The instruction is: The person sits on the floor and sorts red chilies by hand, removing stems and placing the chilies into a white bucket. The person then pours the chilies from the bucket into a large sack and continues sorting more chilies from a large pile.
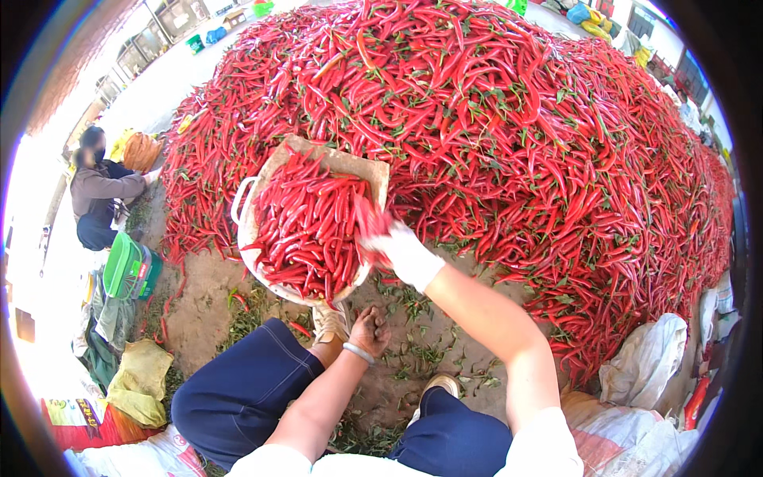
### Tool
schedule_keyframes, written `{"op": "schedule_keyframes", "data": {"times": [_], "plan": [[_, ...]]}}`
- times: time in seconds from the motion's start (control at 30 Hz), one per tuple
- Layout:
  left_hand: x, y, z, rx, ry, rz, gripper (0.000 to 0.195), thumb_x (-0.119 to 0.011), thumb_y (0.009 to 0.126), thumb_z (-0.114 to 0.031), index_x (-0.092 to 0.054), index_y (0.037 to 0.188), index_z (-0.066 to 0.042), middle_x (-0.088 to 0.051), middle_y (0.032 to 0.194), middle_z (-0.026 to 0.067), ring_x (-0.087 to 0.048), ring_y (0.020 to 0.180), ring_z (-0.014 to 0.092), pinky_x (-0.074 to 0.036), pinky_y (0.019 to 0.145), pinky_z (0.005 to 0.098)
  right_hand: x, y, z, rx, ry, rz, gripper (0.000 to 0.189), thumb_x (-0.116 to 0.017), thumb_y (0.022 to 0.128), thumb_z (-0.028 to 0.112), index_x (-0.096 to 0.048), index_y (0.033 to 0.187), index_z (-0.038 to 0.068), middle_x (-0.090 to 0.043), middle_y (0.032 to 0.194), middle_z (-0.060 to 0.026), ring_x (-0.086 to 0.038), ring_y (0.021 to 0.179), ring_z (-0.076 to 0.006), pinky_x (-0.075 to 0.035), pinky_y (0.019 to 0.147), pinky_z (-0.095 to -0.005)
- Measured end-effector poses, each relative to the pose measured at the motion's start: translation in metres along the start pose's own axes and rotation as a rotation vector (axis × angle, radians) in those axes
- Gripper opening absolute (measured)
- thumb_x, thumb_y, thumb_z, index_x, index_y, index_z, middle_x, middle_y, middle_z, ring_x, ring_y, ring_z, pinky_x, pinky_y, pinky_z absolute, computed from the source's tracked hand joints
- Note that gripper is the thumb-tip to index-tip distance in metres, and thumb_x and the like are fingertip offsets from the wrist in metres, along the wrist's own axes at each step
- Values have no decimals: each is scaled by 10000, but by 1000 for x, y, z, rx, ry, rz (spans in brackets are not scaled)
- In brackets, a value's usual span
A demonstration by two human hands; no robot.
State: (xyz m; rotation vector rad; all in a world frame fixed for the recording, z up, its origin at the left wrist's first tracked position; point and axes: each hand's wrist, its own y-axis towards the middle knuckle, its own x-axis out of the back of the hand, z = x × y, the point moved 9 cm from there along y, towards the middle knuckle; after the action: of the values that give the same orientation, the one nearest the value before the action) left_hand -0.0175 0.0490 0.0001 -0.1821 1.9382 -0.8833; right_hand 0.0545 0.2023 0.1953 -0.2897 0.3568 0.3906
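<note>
My right hand (400,250), in a white glove, holds a bunch of red chili peppers (371,222) over the right side of a round, white-handled tub (243,206). The bunch is blurred. Red chili peppers (307,223) are heaped inside the tub, and a worn, tan board-like piece (377,174) stands along its far edge. Bare and wearing a bangle, my left hand (371,331) is curled near my shoe, just below the tub; no object shows in it. Beyond the tub rises a large pile of red chili peppers (477,119) mixed with green stems and leaves.
At the left a person (101,185) crouches by the pile, near a green plastic bucket (128,268). Woven sacks (632,429) lie at the lower right, and more sacks (140,375) at the lower left. Leaves and loose peppers litter the ground (208,286).
</note>
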Motion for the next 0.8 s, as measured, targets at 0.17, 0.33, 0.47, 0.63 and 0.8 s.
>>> {"op": "schedule_keyframes", "data": {"times": [0.17, 0.33, 0.47, 0.63, 0.8], "plan": [[23, -9, 16, 109, -154, 59, 310, -461, 1001, -309, -513, 707, -227, -394, 520, -40, -307, 368, 140, -224, 361, 281, -51, 75, 35, 11, -69, 126, 327, -694, 891, 243, -582, 1096, 13, -611, 994, -80, -623, 860, -193, -532, 797, -337], [55, 0, 12, 51, -303, -93, 180, -622, 920, -446, -651, 849, -283, -442, 533, -64, -292, 365, 112, -253, 364, 262, 50, -3, 30, 656, -1101, -27, 266, -681, 866, 240, -687, 1048, 46, -679, 1057, -136, -652, 988, -267, -506, 907, -332], [37, 16, 19, 57, -300, 60, 439, -669, 867, -484, -604, 1245, -271, -564, 639, -32, -394, 413, 82, -272, 365, 228, 221, -98, -38, 207, -1479, -458, 208, -597, 818, 118, -717, 986, 87, -696, 925, -146, -653, 908, -329, -523, 822, -413], [32, 22, 54, 155, -148, -39, 544, -672, 857, -511, -541, 1330, -278, -594, 721, -7, -457, 468, 97, -309, 388, 232, 249, -135, -106, 96, -2039, -338, 142, -603, 828, 133, -726, 898, 116, -706, 956, -94, -662, 956, -308, -516, 852, -406], [45, 22, 34, 43, -15, -122, 479, -650, 883, -519, -532, 1268, -261, -565, 715, 4, -479, 523, 129, -321, 421, 241, 255, -154, -147, -356, -1906, -284, 193, -623, 861, 148, -696, 1029, 88, -686, 1012, -174, -665, 960, -326, -522, 835, -372]]}}
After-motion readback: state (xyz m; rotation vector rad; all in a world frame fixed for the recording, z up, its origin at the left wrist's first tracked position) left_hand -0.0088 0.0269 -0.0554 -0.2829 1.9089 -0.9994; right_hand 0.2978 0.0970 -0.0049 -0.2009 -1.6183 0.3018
